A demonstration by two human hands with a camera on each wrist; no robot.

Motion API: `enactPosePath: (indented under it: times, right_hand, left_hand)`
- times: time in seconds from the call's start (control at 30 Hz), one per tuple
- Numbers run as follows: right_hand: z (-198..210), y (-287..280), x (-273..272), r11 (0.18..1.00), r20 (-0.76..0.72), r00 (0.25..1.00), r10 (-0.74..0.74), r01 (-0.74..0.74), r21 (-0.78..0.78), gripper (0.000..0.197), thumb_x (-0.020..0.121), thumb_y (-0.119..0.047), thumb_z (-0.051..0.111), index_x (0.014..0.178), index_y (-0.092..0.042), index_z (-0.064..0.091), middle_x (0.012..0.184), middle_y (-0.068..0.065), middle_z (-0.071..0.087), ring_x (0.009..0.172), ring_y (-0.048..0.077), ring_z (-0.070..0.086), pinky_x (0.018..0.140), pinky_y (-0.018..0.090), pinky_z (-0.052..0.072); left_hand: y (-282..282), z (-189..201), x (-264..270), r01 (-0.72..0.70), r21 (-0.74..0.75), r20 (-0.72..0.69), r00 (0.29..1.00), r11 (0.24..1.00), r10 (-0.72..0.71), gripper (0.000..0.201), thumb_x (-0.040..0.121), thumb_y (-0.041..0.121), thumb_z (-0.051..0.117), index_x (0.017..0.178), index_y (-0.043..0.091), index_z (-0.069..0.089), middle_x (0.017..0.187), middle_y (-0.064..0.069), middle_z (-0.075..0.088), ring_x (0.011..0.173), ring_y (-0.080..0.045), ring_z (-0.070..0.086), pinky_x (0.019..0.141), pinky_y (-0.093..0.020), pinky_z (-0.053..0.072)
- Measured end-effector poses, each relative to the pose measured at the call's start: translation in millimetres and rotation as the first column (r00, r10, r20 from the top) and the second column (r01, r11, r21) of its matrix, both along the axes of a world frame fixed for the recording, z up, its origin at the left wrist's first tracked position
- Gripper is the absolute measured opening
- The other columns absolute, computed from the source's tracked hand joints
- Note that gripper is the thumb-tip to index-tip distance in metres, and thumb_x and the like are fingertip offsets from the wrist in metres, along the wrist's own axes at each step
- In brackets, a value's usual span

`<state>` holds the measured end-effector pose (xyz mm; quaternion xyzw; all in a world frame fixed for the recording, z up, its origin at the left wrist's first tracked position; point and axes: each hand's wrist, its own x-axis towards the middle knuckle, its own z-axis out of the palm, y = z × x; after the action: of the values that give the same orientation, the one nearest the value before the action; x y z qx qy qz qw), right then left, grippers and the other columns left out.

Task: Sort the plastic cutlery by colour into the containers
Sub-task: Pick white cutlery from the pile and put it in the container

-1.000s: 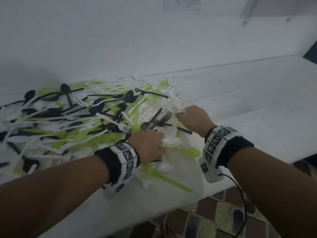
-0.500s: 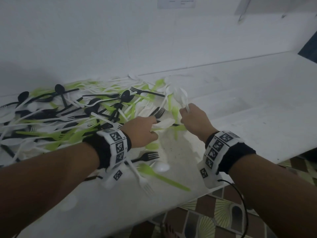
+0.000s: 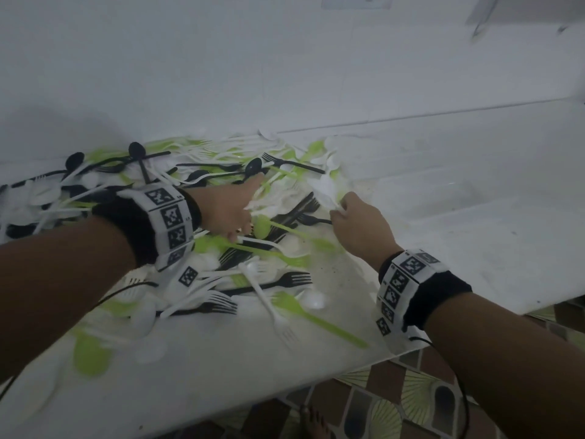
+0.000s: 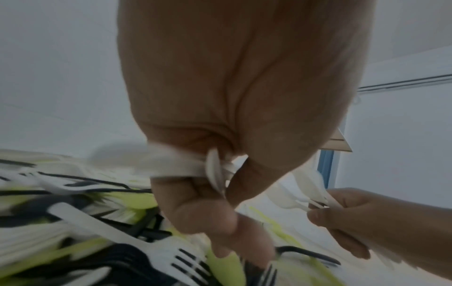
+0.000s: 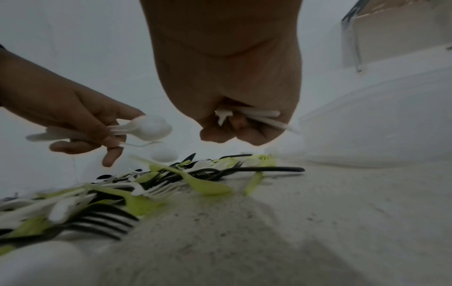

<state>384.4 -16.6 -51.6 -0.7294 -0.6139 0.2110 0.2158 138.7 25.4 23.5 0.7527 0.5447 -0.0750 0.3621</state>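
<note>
White, black and lime-green is seen across the cutlery pile (image 3: 196,217). Black-and-white square markers are shown on the wristbands (image 3: 408,280). A brown-and-cream fan pattern is seen on the floor tiles (image 3: 395,403).

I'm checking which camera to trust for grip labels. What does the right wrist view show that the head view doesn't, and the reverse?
Only the right wrist view shows the white handles bunched inside the right hand and a translucent container. Only the head view shows the whole cutlery pile, both wristbands and the patterned floor. Both show the left hand holding white spoons.
</note>
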Motion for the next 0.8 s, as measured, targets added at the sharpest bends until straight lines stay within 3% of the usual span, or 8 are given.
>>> enactPosePath:
  times: [0.1, 0.17, 0.27, 0.37, 0.47, 0.57, 0.7, 0.8]
  right_hand:
    - [1, -1, -19, 0.994, -0.159, 0.982, 0.105, -0.107, -0.005, 0.013, 0.105, -0.025, 0.041, 0.101, -0.013, 0.04, 0.085, 0.01, 0.066, 0.076, 0.028, 0.063, 0.065, 0.043, 0.049]
    - [-1, -4, -31, 0.983, -0.256, 0.951, 0.173, -0.183, -0.017, 0.006, 0.105, -0.018, 0.039, 0.104, -0.014, 0.036, 0.085, 0.011, 0.064, 0.072, 0.029, 0.063, 0.064, 0.05, 0.052]
    - [0, -10, -42, 0.97, -0.189, 0.952, 0.243, -0.244, 0.015, 0.007, 0.107, -0.017, 0.036, 0.101, -0.015, 0.032, 0.074, 0.006, 0.052, 0.059, 0.022, 0.047, 0.051, 0.035, 0.033]
    - [8, -15, -46, 0.953, -0.221, 0.933, 0.283, -0.299, -0.042, 0.028, 0.106, -0.039, 0.048, 0.104, -0.012, 0.044, 0.086, 0.005, 0.058, 0.071, 0.02, 0.054, 0.06, 0.034, 0.04]
    - [13, -24, -43, 0.834, -0.104, 0.859, 0.502, -0.512, -0.205, 0.041, 0.089, -0.061, 0.07, 0.097, -0.024, 0.054, 0.088, -0.008, 0.058, 0.076, 0.009, 0.054, 0.068, 0.029, 0.041]
    - [11, -33, -38, 0.725, -0.041, 0.793, 0.608, -0.576, -0.378, 0.051, 0.07, -0.056, 0.088, 0.092, -0.028, 0.051, 0.084, -0.011, 0.056, 0.075, 0.01, 0.051, 0.066, 0.03, 0.039]
    - [6, -37, -26, 0.718, -0.064, 0.807, 0.587, -0.556, -0.419, 0.059, 0.061, -0.045, 0.096, 0.095, -0.021, 0.053, 0.084, -0.006, 0.065, 0.074, 0.01, 0.056, 0.066, 0.028, 0.042]
    - [2, -36, -20, 0.725, 0.04, 0.791, 0.611, -0.538, -0.43, 0.063, 0.064, -0.043, 0.095, 0.103, -0.019, 0.052, 0.097, -0.007, 0.062, 0.085, 0.011, 0.055, 0.068, 0.028, 0.039]
  left_hand:
    - [-6, 3, -23, 0.032, 0.105, -0.076, 0.997, 0.994, -0.025, 0.09, 0.104, 0.018, 0.052, 0.16, 0.028, -0.018, 0.098, -0.001, 0.072, 0.061, -0.008, 0.067, 0.062, -0.028, 0.055]
    - [-12, -1, -38, 0.007, 0.187, -0.068, 0.998, 0.982, 0.006, 0.084, 0.102, 0.021, 0.052, 0.162, 0.023, -0.006, 0.087, -0.008, 0.071, 0.063, -0.017, 0.062, 0.063, -0.035, 0.049]
    - [-24, -11, -56, -0.108, 0.245, -0.053, 0.991, 0.964, 0.124, 0.064, 0.102, 0.027, 0.05, 0.157, 0.018, 0.018, 0.076, -0.01, 0.061, 0.067, -0.022, 0.056, 0.063, -0.036, 0.039]
    - [-33, -22, -71, -0.166, 0.288, -0.131, 0.969, 0.943, 0.21, 0.058, 0.101, 0.043, 0.053, 0.147, 0.014, 0.033, 0.1, -0.007, 0.062, 0.091, -0.026, 0.059, 0.074, -0.037, 0.038]
    - [-34, -33, -88, -0.194, 0.312, -0.173, 0.951, 0.93, 0.256, 0.066, 0.096, 0.056, 0.058, 0.141, 0.012, 0.039, 0.125, -0.009, 0.058, 0.108, -0.029, 0.055, 0.083, -0.035, 0.038]
    - [-35, -42, -99, -0.227, 0.348, -0.137, 0.947, 0.91, 0.289, 0.06, 0.094, 0.059, 0.058, 0.128, 0.011, 0.044, 0.113, -0.01, 0.06, 0.094, -0.027, 0.052, 0.076, -0.037, 0.038]
    - [-45, -41, -101, -0.248, 0.403, -0.038, 0.957, 0.881, 0.287, 0.043, 0.094, 0.058, 0.058, 0.099, 0.016, 0.048, 0.089, -0.001, 0.055, 0.082, -0.021, 0.054, 0.067, -0.037, 0.035]
    - [-57, -36, -96, -0.204, 0.427, 0.019, 0.976, 0.881, 0.217, 0.037, 0.093, 0.057, 0.061, 0.082, 0.027, 0.042, 0.081, 0.003, 0.056, 0.074, -0.013, 0.052, 0.063, -0.034, 0.036]
